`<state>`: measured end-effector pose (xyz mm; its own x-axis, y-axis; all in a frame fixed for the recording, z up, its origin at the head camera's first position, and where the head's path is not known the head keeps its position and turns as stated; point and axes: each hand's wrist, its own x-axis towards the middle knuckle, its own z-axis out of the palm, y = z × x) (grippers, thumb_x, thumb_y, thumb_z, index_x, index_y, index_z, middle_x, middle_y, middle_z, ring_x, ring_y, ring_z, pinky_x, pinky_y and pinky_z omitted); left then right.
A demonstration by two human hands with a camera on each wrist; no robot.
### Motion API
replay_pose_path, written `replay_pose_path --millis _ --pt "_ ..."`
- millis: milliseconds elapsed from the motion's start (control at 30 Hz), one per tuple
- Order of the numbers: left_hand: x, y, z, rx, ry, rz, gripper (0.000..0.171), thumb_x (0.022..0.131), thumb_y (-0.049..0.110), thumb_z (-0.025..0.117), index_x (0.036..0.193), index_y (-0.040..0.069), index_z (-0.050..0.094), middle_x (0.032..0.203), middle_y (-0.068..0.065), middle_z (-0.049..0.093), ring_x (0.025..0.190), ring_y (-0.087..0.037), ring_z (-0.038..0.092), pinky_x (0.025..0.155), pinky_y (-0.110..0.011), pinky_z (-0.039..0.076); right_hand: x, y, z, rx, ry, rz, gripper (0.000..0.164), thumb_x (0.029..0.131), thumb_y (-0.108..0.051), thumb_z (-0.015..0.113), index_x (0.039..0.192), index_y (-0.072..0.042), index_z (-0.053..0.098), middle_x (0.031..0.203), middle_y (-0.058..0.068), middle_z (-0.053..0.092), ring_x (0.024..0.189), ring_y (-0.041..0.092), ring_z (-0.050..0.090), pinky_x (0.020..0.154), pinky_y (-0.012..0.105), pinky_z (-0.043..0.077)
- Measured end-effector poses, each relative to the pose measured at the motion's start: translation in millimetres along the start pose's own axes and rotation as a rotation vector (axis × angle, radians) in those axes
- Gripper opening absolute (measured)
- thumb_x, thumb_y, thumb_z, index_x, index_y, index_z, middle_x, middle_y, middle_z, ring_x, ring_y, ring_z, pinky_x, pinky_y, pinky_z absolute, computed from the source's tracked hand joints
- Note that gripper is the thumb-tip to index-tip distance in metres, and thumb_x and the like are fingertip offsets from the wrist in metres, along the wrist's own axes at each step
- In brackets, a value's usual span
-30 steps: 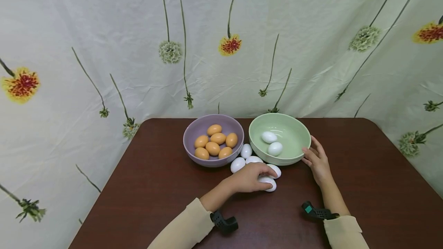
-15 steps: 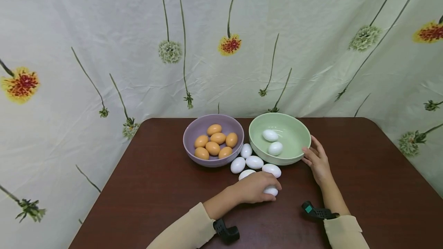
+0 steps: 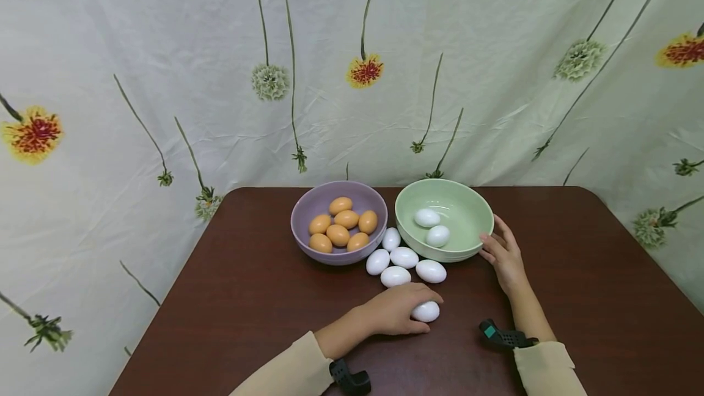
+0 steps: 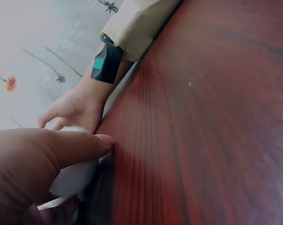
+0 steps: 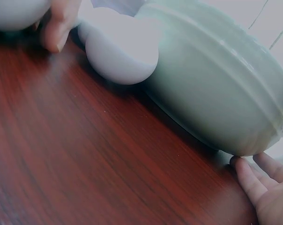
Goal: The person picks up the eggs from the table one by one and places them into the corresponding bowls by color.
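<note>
My left hand is low over the table with its thumb and fingers around a white egg. That egg shows partly behind the thumb in the left wrist view. Several other white eggs lie just beyond, gathered in front of two bowls. At the right side of the green bowl, my right hand holds it by the rim and outer wall. Its fingers reach the lower wall in the right wrist view. Inside this bowl are two white eggs.
To the left of the green bowl stands a purple bowl with several brown eggs. Both bowls are near the far edge of the dark wooden table. A flowered cloth hangs behind it.
My left hand has drawn toward the near side with a white egg, uncovering another white egg behind it. One egg in the green bowl has rocked slightly. My right hand has stayed put.
</note>
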<state>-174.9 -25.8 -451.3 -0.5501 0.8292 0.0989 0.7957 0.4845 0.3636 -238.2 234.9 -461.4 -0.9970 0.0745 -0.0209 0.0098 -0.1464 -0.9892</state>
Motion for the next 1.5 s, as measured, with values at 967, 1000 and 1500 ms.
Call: replay_pose_path --millis 967,1000,1500 --pt "-3.0 -6.5 -28.0 -0.138 0.109 -0.049 0.046 0.084 0.023 0.078 0.126 0.012 0.062 0.123 0.003 0.063 0.115 -0.003 0.053 0.098 -0.016 0.036 -1 1 -1 0.003 -0.004 -0.016 0.067 0.098 -0.018 0.057 0.155 -0.012 0.022 0.128 0.011 0.039 0.091 0.001 0.060 0.078 0.018 0.050" --pt "-2.5 -7.0 -30.3 -0.143 0.115 -0.054 0.047 0.084 0.023 0.078 0.126 0.012 0.062 0.123 0.003 0.063 0.114 -0.003 0.053 0.097 -0.016 0.036 -1 1 -1 0.003 -0.003 -0.016 0.067 0.098 -0.018 0.057 0.155 -0.012 0.021 0.128 0.011 0.039 0.091 0.001 0.060 0.078 0.018 0.050" --pt "8.9 -16.0 -59.1 -0.159 0.164 -0.104 0.046 0.083 0.024 0.079 0.126 0.014 0.063 0.119 0.003 0.064 0.105 -0.005 0.056 0.091 -0.020 0.041 0 0 0 -0.001 0.005 -0.005 0.067 0.098 -0.017 0.056 0.155 -0.012 0.021 0.131 0.013 0.037 0.091 0.001 0.060 0.078 0.018 0.050"
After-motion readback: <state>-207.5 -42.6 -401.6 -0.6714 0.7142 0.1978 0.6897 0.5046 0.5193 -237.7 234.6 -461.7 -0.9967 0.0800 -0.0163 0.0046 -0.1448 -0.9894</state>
